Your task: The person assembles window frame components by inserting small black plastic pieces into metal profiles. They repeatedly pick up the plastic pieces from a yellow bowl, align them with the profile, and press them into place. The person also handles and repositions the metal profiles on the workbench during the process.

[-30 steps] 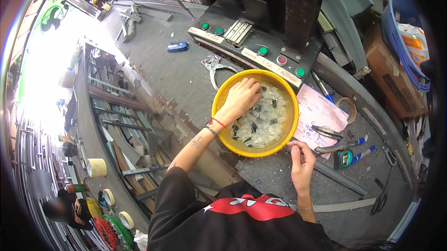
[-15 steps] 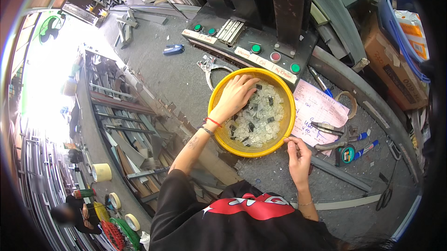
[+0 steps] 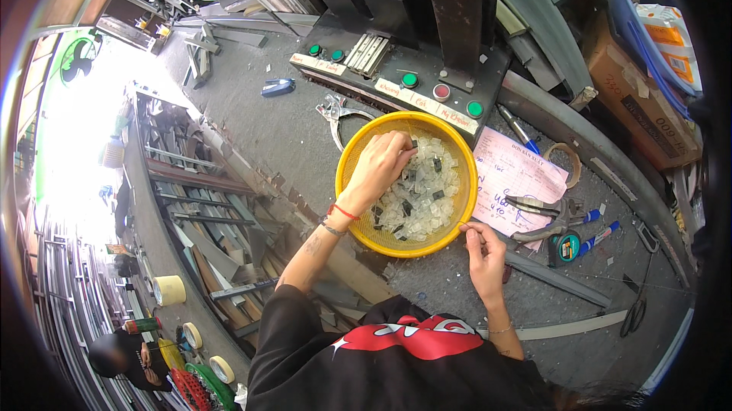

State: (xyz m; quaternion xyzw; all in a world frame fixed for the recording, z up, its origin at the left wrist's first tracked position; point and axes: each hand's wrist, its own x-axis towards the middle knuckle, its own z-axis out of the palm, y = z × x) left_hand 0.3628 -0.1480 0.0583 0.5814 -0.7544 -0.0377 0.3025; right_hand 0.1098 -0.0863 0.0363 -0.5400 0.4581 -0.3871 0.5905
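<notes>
My left hand (image 3: 377,169) is down inside the yellow bowl (image 3: 358,153), fingers curled together into the heap of small clear plastic pieces (image 3: 422,199), some of them dark; whether a piece is pinched between the fingertips I cannot tell. My right hand (image 3: 483,252) rests at the bowl's near right rim, thumb and fingers closed on the edge itself. The two hands are well apart, one inside the bowl, one on its rim.

The bowl sits on the grey table (image 3: 290,133), roughly in its middle. Its far edge lies just beside the dark control panel (image 3: 404,75) with green and red buttons. A pair of metal pliers (image 3: 339,115) lies at the bowl's far left edge, touching or nearly so. To the right, a pink paper form (image 3: 515,182) is tucked close against the rim, with more pliers (image 3: 553,216), blue-capped markers (image 3: 598,236) and a tape measure (image 3: 568,247) on or beside it, so that side is crowded. A blue stapler (image 3: 277,88) lies well away to the far left.

The most open stretch of table is left of the bowl, running to the table's edge, beyond which metal profiles (image 3: 198,205) are stacked lower down. Near my right wrist a long flat metal strip (image 3: 557,277) crosses the surface.
</notes>
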